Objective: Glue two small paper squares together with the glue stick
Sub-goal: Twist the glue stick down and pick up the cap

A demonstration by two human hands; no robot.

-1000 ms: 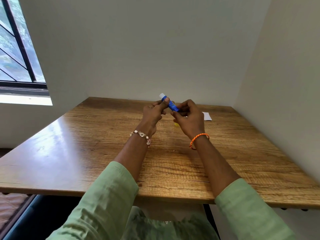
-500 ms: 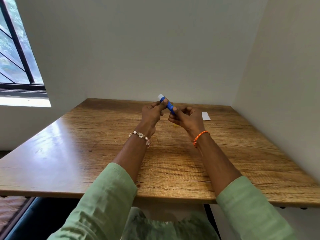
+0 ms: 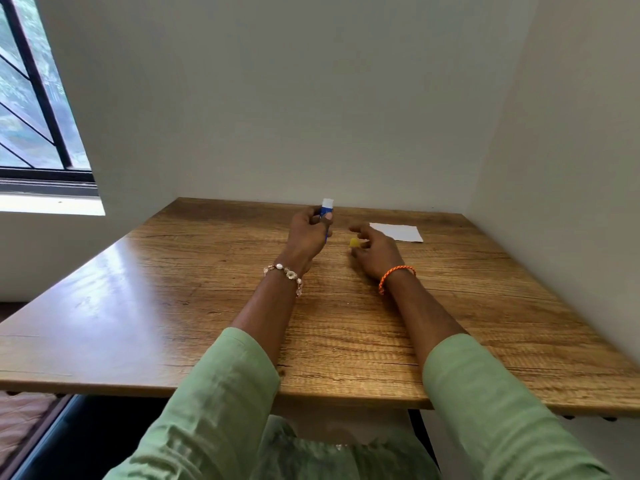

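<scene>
One glue stick (image 3: pixel 327 210) | upright, white end up | left hand (image 3: pixel 309 233) gripping

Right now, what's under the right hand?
A small yellow piece shows just beside the right hand, by its curled fingers; whether it is the cap or paper can't be told. The wooden table under the palm is hidden.

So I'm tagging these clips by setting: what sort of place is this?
Probably a plain room in a home or office, not a workshop: a wooden table pushed into a corner of bare pale walls, with a barred window at left showing greenery outside.
</scene>
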